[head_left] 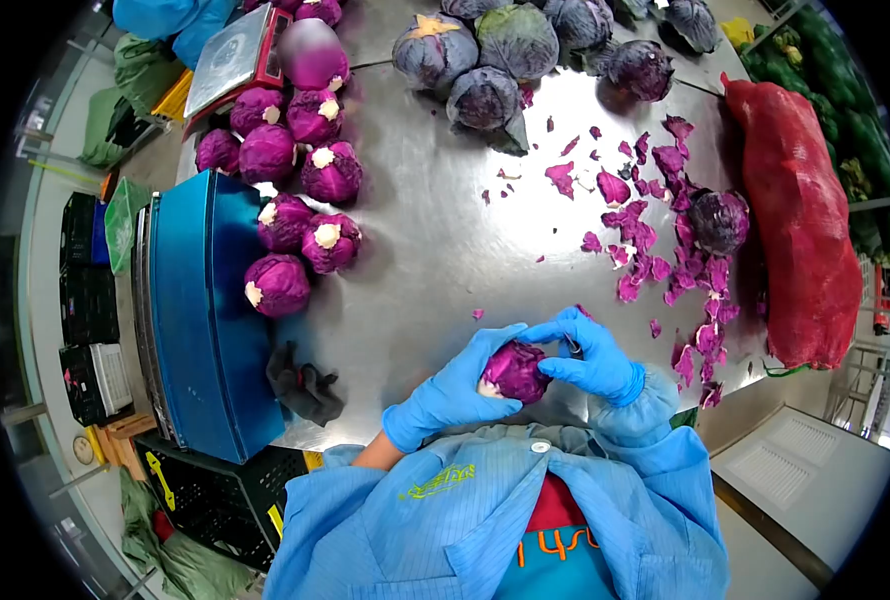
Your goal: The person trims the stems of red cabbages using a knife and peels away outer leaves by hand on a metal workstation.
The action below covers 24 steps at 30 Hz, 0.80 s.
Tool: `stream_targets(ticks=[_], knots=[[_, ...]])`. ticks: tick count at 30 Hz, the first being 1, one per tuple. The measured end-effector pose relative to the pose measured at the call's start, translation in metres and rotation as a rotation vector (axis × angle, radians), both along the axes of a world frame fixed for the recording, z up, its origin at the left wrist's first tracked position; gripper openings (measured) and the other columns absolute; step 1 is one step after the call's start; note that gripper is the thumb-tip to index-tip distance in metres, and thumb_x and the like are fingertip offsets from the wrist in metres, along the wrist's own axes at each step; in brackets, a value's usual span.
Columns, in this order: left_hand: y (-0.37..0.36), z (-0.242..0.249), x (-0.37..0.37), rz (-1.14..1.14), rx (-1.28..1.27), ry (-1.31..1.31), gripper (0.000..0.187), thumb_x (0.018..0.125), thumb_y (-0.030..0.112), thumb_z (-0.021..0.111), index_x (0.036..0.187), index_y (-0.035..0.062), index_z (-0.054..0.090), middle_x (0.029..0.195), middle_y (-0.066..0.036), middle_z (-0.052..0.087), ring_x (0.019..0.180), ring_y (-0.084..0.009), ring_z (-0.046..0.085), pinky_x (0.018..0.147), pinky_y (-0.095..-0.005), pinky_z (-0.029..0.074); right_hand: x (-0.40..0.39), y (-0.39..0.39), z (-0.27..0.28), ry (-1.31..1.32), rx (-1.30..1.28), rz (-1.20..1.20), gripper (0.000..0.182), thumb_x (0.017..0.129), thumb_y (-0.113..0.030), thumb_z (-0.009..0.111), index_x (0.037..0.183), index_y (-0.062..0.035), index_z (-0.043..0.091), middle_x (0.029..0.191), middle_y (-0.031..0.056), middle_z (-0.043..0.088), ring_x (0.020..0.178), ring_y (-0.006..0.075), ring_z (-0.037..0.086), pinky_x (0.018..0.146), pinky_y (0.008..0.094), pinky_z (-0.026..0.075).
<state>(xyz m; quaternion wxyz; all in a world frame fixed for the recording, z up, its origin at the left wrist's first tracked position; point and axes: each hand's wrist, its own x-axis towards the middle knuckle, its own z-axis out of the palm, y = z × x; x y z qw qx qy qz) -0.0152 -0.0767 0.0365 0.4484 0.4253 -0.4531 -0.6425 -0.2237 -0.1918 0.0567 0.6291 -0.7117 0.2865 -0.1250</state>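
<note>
A trimmed red cabbage (pixel 518 373), glossy purple with a pale cut stem end at its left, is held close to my body above the front of the table. My left hand (pixel 457 385), in a blue glove, wraps round its left side. From the right, my gloved right hand (pixel 597 358) grips the same cabbage, thumb against its side and fingers over the top. A small dark object (pixel 572 346) shows between the right fingers; its kind cannot be made out. Purple leaf scraps (pixel 633 235) lie beyond my right hand.
Trimmed cabbages (pixel 277 284) are grouped at left, beside a scale (pixel 227 65) and a blue bin (pixel 210 320). Untrimmed cabbages (pixel 518 42) sit at the back, another cabbage (pixel 718 221) among the scraps. A red mesh sack (pixel 797 225) borders the right; a dark cloth (pixel 305 388) lies front left.
</note>
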Motion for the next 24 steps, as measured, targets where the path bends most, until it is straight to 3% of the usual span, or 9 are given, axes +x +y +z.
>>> stream_targets(ticks=[2,5,6,10,13,19,23,24], knots=[[-0.002,0.006,0.002,-0.054,-0.098,-0.238,0.091,0.067,0.017,0.081,0.143,0.0040,0.032,0.139,-0.020,0.037,0.127,-0.0292,0.044,0.106,-0.0389,0.039,0.005,-0.003,0.021,0.031,-0.110,-0.016,0.051,0.080,-0.024,0.078,0.128,-0.0153,0.061,0.097,0.0039,0.056,0.082,0.0168,0.055,0.074,0.0309,0.047],[-0.007,0.000,0.004,-0.158,-0.463,-0.625,0.092,0.066,0.019,0.081,0.144,0.0057,0.033,0.138,-0.022,0.037,0.126,-0.0339,0.044,0.106,-0.0397,0.039,0.018,0.001,0.032,0.081,-0.240,0.179,0.055,0.079,-0.025,0.078,0.130,-0.0189,0.059,0.111,0.0080,0.059,0.096,0.0219,0.060,0.082,0.0326,0.051],[-0.005,0.004,0.005,-0.124,-0.419,-0.643,0.091,0.066,0.020,0.081,0.143,0.0047,0.035,0.136,-0.021,0.040,0.123,-0.0335,0.047,0.104,-0.0387,0.041,0.016,0.002,0.026,0.023,-0.231,0.213,0.056,0.079,-0.023,0.078,0.131,-0.0208,0.058,0.119,0.0118,0.058,0.107,0.0263,0.060,0.090,0.0331,0.051],[0.008,0.005,0.001,0.043,-0.133,-0.466,0.087,0.067,0.023,0.081,0.140,0.0023,0.039,0.126,-0.016,0.052,0.112,-0.0281,0.057,0.095,-0.0342,0.049,0.008,0.015,0.019,0.138,-0.204,0.234,0.056,0.078,-0.019,0.077,0.131,-0.0234,0.059,0.115,0.0107,0.059,0.102,0.0266,0.062,0.085,0.0316,0.052],[0.014,-0.001,-0.002,-0.009,-0.140,-0.509,0.089,0.067,0.026,0.082,0.141,0.0025,0.039,0.126,-0.016,0.052,0.114,-0.0290,0.056,0.097,-0.0354,0.047,-0.002,0.024,0.010,0.112,-0.121,0.199,0.053,0.077,-0.019,0.078,0.128,-0.0238,0.062,0.112,0.0097,0.061,0.097,0.0255,0.064,0.082,0.0320,0.053],[0.025,0.003,-0.004,-0.164,-0.012,-0.475,0.087,0.068,0.033,0.080,0.141,0.0066,0.040,0.128,-0.016,0.052,0.115,-0.0316,0.057,0.098,-0.0374,0.046,-0.019,0.042,-0.006,0.046,-0.115,0.159,0.037,0.076,-0.016,0.079,0.112,-0.0141,0.069,0.102,0.0084,0.064,0.089,0.0227,0.064,0.076,0.0313,0.052],[0.028,0.014,-0.006,-0.190,0.045,-0.450,0.086,0.067,0.031,0.081,0.140,0.0093,0.042,0.130,-0.015,0.051,0.118,-0.0306,0.054,0.099,-0.0367,0.046,-0.031,0.050,-0.017,0.039,-0.047,0.122,0.028,0.080,-0.014,0.076,0.106,-0.0094,0.069,0.096,0.0084,0.065,0.085,0.0221,0.065,0.071,0.0304,0.051],[0.028,0.016,-0.005,-0.185,0.054,-0.461,0.085,0.067,0.028,0.083,0.140,0.0098,0.042,0.132,-0.014,0.050,0.119,-0.0294,0.054,0.101,-0.0362,0.045,-0.030,0.053,-0.018,0.032,-0.128,0.033,0.026,0.080,-0.013,0.076,0.105,-0.0096,0.070,0.092,0.0078,0.065,0.082,0.0217,0.064,0.070,0.0306,0.050]])
